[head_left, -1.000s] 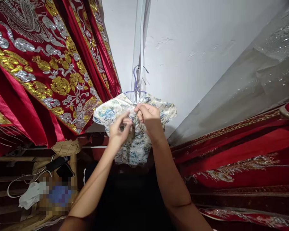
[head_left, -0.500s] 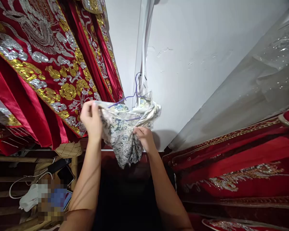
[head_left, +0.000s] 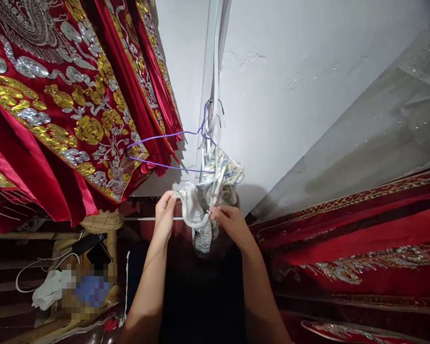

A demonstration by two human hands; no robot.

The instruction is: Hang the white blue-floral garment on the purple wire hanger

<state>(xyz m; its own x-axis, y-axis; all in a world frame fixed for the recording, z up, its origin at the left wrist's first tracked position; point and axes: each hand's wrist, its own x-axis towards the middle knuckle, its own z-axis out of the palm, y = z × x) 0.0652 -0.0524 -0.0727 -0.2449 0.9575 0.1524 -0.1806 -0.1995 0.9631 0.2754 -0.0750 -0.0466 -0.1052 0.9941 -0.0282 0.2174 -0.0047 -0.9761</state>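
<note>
- Left hand [head_left: 165, 206]: raised, fingers pinched shut on the pale edge of the floral garment [head_left: 215, 191], at its left side.
- Right hand [head_left: 229, 220]: closed on the same garment, thumb and fingers gripping the bunched cloth just right of the left hand. The cloth edge sags in a loop between the two hands.
- Floral garment: white satin with a blue and yellow flower print, crumpled. Upper part hangs at the right end of the hanger, the rest droops between and below the hands.
- Purple wire hanger [head_left: 165, 152]: hooked on a white vertical strip [head_left: 213, 71] on the wall. Tilted; its left arm is bare and pokes out to the left, in front of the red cloth.
- Red embroidered robes [head_left: 68, 95]: hang at left, gold and silver flower work, just beside the hanger's bare end.
- More red embroidered fabric [head_left: 361, 239] at right, under a clear plastic cover [head_left: 380, 119].
- White wall [head_left: 290, 62] behind, paint chipped in spots.
- Lower left: wooden shelf [head_left: 28, 236] with a white cable [head_left: 32, 272], a dark phone [head_left: 98, 253], a woven tan pouch [head_left: 100, 220]. One patch there is blurred.
- No readable writing, labels or brands anywhere.
</note>
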